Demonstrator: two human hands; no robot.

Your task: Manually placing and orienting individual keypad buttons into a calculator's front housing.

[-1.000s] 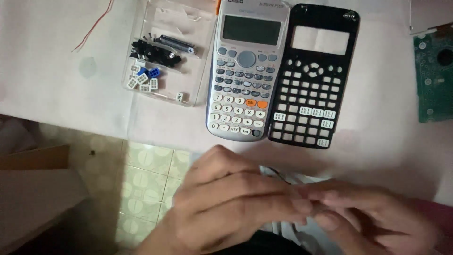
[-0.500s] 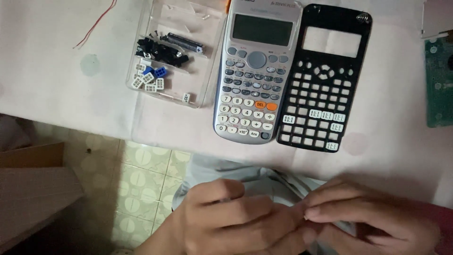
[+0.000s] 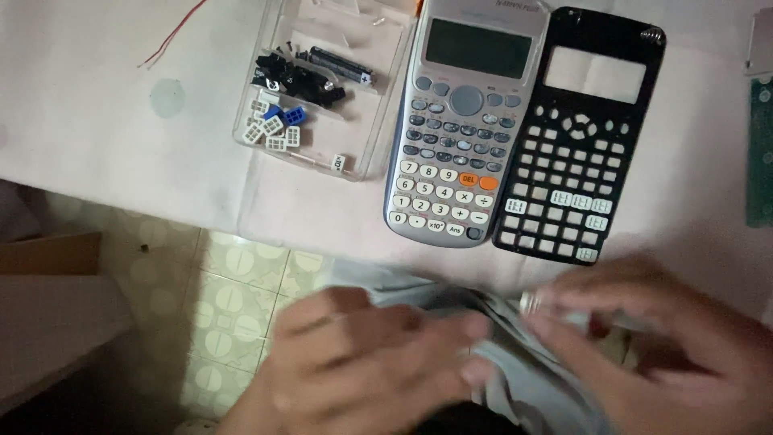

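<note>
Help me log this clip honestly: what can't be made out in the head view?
- Small shiny item at the right hand: blurred and too small to identify.
- Left hand: motion-blurred, so its grip is unclear; cut off by the bottom edge.
- Green board: cut off by the right edge.
- Small parts in the clear tray: too small to identify.

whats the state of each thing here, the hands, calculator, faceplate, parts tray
left hand: blurred, fingers curled, resting on grey cloth
right hand: blurred, fingertips pinching a small shiny piece
calculator: flat on the table, front cover off, keys bare, screen blank
black faceplate: detached, lying beside the calculator, key holes empty
clear tray: open, holding small black, white and blue parts
</note>
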